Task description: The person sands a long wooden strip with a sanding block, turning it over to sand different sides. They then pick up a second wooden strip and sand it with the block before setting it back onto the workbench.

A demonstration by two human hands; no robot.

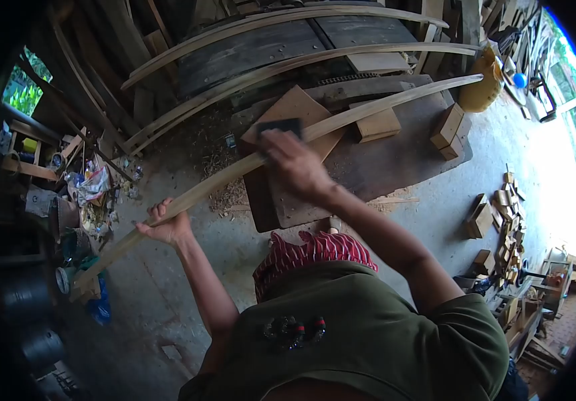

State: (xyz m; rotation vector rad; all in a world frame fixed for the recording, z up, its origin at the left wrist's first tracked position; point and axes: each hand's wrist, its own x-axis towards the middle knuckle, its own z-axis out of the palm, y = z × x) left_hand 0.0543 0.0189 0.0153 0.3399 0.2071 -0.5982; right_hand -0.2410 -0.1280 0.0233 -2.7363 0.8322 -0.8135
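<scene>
A long pale wooden strip runs diagonally from the lower left to the upper right. My left hand is closed around its lower part, thumb along the near side. Farther up, my right hand, blurred by motion, presses a dark sheet like sandpaper onto the strip, its fingers bent over the sheet. Beneath the strip lie a square wooden board and a wooden block, both on a dark low worktable.
Two more long wooden strips lie across the back over a dark panel. Another wooden block is on the table's right side. A yellow sack stands behind it. Offcuts are piled on the right floor; shavings lie under the strip.
</scene>
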